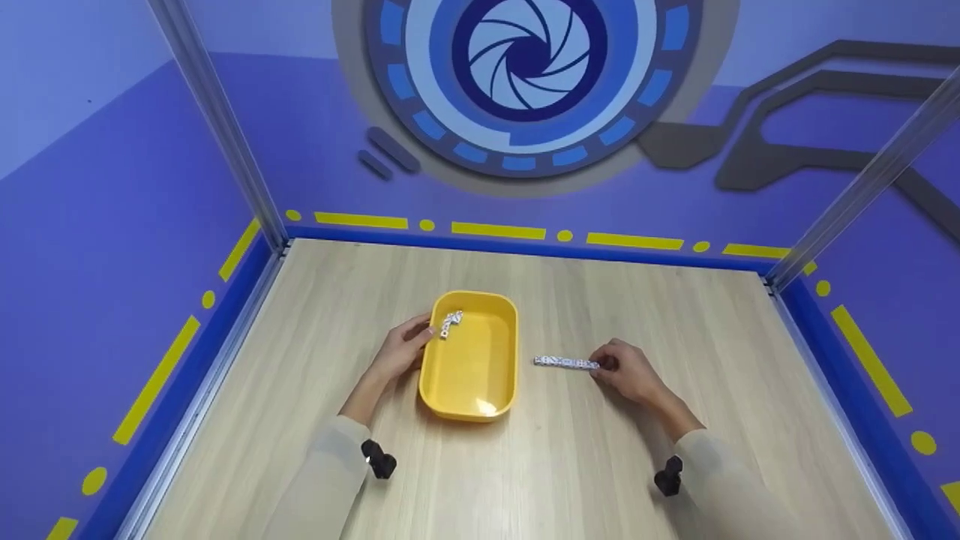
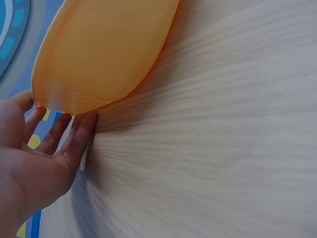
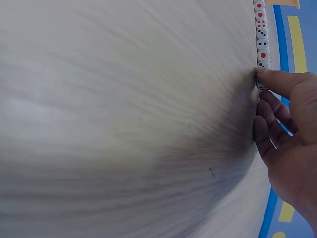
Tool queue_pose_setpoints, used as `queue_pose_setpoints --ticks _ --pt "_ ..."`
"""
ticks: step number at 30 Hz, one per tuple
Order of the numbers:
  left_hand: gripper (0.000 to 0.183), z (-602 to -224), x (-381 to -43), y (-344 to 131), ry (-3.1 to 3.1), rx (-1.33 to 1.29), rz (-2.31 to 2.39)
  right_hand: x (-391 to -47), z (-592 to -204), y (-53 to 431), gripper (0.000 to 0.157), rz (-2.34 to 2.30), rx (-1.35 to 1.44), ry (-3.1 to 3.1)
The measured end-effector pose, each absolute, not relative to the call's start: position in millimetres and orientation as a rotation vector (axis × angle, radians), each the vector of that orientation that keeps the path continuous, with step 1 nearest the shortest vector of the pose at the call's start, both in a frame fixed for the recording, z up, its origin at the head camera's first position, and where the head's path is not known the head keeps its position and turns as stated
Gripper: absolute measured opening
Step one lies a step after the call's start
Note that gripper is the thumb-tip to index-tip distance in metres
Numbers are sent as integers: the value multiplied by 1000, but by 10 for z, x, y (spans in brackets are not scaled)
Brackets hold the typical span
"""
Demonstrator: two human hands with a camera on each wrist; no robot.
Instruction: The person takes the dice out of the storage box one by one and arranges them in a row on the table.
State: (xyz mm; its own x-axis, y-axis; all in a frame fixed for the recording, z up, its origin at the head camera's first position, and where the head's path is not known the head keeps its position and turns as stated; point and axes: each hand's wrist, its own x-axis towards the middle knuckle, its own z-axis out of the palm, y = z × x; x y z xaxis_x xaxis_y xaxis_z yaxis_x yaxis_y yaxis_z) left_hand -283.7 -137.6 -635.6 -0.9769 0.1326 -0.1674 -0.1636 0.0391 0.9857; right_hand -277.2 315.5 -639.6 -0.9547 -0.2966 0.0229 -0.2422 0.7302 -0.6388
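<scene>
A yellow plastic box [image 1: 480,367] stands on the wooden table, with several white dice [image 1: 450,324] near its far left corner. My left hand [image 1: 400,349] holds the box by its left side; the thumb is at the rim and the fingers are against the outer wall, as the left hand [image 2: 44,148] in the left wrist view shows. To the right of the box lies a straight row of white dice [image 1: 562,363] with red and blue dots. At the row's right end my right hand [image 1: 628,370] pinches the last dice [image 3: 261,84] between thumb and fingers.
The light wooden table [image 1: 645,465] meets a purple-blue back wall [image 1: 300,135] and side walls. Metal posts [image 1: 225,127] rise at the back corners. A small black device [image 1: 379,460] is on each wrist.
</scene>
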Motion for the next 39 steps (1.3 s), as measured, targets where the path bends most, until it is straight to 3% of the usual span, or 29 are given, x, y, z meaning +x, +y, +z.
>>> queue_pose_setpoints --ticks 10,18,31,39 --pt "43 -6340 -2843 -1367 2144 -65 2019 -2810 -6379 3161 14 -1063 -448 2790" --pt "43 -6270 -2849 -1374 2118 -91 1975 -2888 -6178 3038 24 -1064 -437 2789" --pt "44 -6264 -2833 -1350 2030 -54 2044 -3122 -5739 1791 29 -1474 -628 2740" --pt "45 -6304 -2783 -1258 1997 -44 2057 -3118 -5814 1134 29 -1485 -660 2685"
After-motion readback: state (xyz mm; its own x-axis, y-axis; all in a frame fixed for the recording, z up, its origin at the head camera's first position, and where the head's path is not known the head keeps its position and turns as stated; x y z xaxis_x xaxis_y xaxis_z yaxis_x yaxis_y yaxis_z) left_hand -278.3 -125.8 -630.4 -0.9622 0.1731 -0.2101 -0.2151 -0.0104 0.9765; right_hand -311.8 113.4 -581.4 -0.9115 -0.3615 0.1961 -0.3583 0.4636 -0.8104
